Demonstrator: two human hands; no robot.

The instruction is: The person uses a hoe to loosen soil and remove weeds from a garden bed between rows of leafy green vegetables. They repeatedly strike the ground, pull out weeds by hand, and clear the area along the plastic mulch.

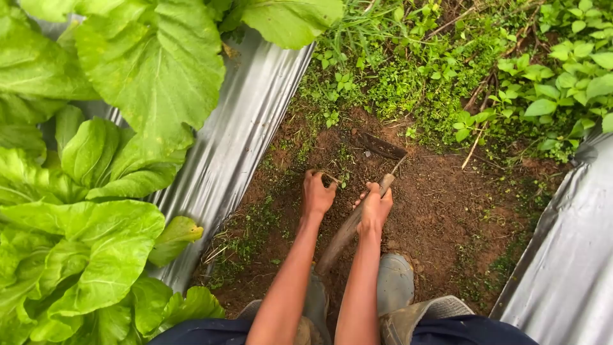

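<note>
My right hand (375, 206) grips the wooden handle of a small hoe (348, 229). Its dark curved blade (382, 146) rests on the bare brown soil ahead of me. My left hand (317, 192) is down on the soil just left of the handle, fingers curled around a small weed or root (331, 177). Both forearms reach forward from the bottom of the view, over my boots.
Silver plastic mulch sheets (239, 131) flank the dirt furrow on the left and on the right (571, 255). Big leafy green plants (96, 160) fill the left side. Weeds and grass (447, 70) cover the ground ahead. My grey rubber boots (394, 281) stand in the furrow.
</note>
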